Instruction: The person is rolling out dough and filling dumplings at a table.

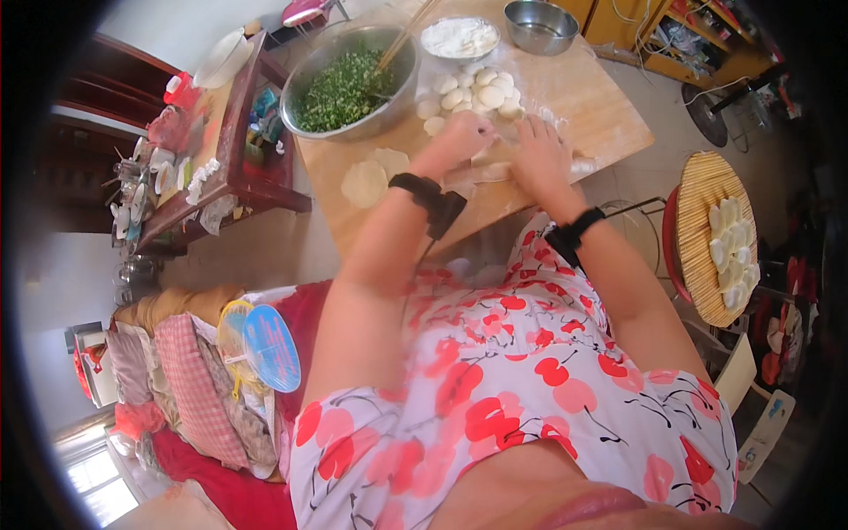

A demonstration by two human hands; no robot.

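My right hand (543, 158) lies with its palm over a floury wooden rolling pin (480, 174) on the wooden board (609, 109). My left hand (462, 139) is bent over the pin's left part, fingers curled at the edge of some dough; its grip is partly hidden. Just beyond the hands is a heap of small dough pieces (490, 97). Flat round dough wrappers (364, 183) lie left of my left hand. A large metal bowl of chopped green filling (344, 89) with chopsticks (401, 43) stands at the back left, beside a bowl of flour (460, 38).
An empty-looking metal bowl (542, 28) stands at the board's far edge. At right, a round woven tray (702, 238) bears several dumplings (734, 252). A cluttered red wooden table (225, 159) stands left, near a sofa with cloths (199, 391) and a blue fan (271, 348).
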